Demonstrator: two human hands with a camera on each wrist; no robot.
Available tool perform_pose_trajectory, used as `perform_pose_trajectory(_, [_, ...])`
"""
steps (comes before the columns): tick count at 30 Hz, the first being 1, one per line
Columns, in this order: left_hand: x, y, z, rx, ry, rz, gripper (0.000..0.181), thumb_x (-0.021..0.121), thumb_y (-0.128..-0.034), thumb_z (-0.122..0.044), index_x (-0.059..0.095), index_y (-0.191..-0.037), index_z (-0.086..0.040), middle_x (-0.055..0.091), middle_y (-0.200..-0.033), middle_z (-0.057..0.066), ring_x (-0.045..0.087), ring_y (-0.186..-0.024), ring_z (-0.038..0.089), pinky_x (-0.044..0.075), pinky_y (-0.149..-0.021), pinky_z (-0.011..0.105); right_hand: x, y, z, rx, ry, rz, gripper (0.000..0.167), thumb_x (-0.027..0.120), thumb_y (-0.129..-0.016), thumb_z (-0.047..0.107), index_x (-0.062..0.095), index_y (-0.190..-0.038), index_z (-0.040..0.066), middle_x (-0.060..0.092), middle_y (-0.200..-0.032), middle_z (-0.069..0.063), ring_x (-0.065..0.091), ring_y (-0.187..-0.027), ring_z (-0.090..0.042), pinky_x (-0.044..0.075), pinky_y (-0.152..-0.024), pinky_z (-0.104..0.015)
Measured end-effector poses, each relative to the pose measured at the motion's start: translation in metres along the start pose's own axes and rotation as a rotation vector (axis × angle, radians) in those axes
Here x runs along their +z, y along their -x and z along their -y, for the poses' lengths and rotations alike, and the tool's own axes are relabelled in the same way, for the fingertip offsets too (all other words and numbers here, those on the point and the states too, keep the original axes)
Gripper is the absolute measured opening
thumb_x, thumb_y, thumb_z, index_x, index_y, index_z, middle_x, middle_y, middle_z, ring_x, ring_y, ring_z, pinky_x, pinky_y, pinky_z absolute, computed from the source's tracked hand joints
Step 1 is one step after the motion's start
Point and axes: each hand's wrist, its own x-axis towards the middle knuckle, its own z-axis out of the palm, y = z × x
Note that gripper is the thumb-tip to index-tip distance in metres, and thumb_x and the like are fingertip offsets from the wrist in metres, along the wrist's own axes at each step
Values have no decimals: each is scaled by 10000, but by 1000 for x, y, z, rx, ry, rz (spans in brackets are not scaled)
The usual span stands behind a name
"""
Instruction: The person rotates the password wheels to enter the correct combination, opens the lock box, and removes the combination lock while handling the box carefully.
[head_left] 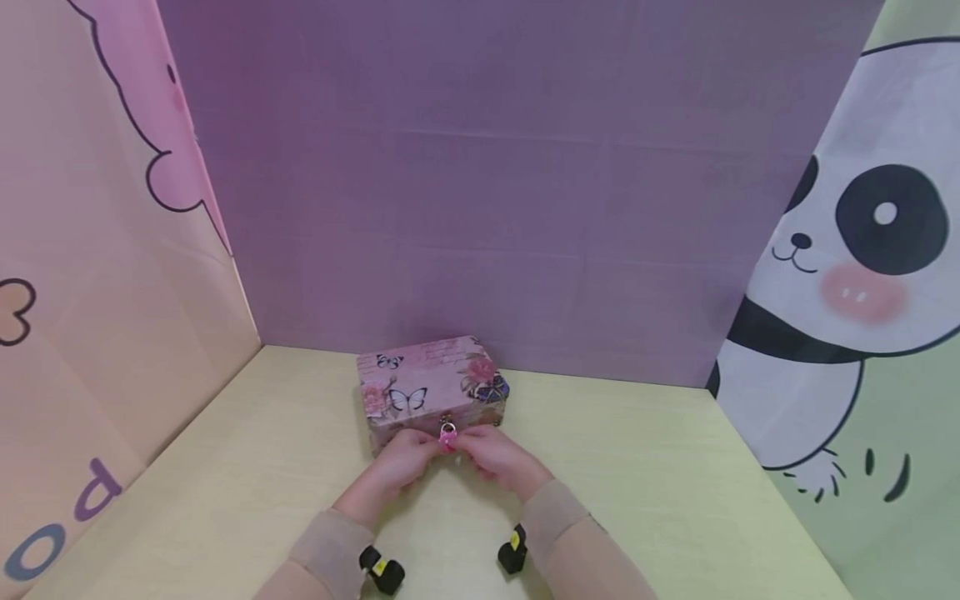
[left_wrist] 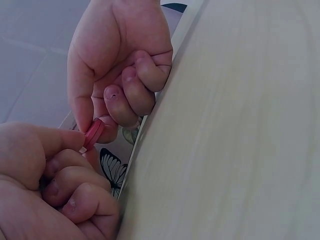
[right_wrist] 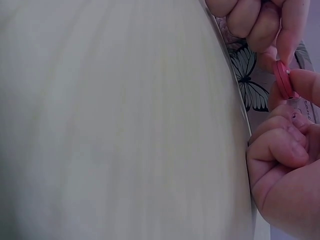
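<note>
A pink box (head_left: 420,387) with butterflies and roses printed on it sits at the back of the table, its lid down. At its front clasp hangs a small pink padlock (head_left: 447,440), which looks red in the left wrist view. My left hand (head_left: 405,458) pinches the padlock from the left with thumb and forefinger. From the right, my right hand (head_left: 498,454) pinches it too, its other fingers curled into the palm. A small pale bit shows beside the padlock (right_wrist: 283,80) in the wrist views; its kind is hidden by the fingertips.
The pale wooden table (head_left: 637,475) spreads around the box. Behind it rises a purple backdrop (head_left: 487,208). A panda-printed cloth (head_left: 847,333) hangs on the right and a pinkish printed cloth (head_left: 112,275) on the left.
</note>
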Motion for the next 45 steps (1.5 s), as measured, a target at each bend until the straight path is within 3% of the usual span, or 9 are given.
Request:
perform_pose_trajectory(11, [1, -1, 0, -27, -21, 0, 248, 655, -964, -186, 744, -963, 46, 375, -542, -80, 304, -428, 64, 259, -404, 236, -2, -2, -3, 7, -8, 3, 253, 667, -983, 310, 758, -1059, 87, 371, -586, 71, 292, -460, -76, 260, -421, -228])
perform_pose_trajectory(25, [2, -3, 4, -12, -45, -6, 256, 674, -954, -213, 720, -878, 27, 379, -540, -81, 308, -418, 70, 269, -398, 243, -17, 2, -1, 45, -42, 6, 354, 653, -980, 413, 703, -1036, 67, 364, -608, 60, 293, -477, -89, 249, -437, -241])
perform_pose_trajectory(34, [0, -3, 3, -21, -41, -19, 245, 692, -939, -212, 723, -887, 25, 398, -541, -75, 328, -437, 71, 284, -420, 237, -32, 4, 4, 19, -7, 5, 434, 623, -998, 431, 698, -1181, 45, 382, -613, 54, 292, -490, -91, 257, -449, -237])
perform_pose_trajectory(45, [0, -2, 2, -44, -30, -28, 234, 673, -949, -208, 718, -905, 17, 399, -548, -83, 313, -422, 63, 287, -410, 231, -32, 5, 5, -10, -43, 2, 428, 618, -1011, 392, 667, -1214, 19, 389, -631, 58, 289, -494, -77, 255, -448, -221])
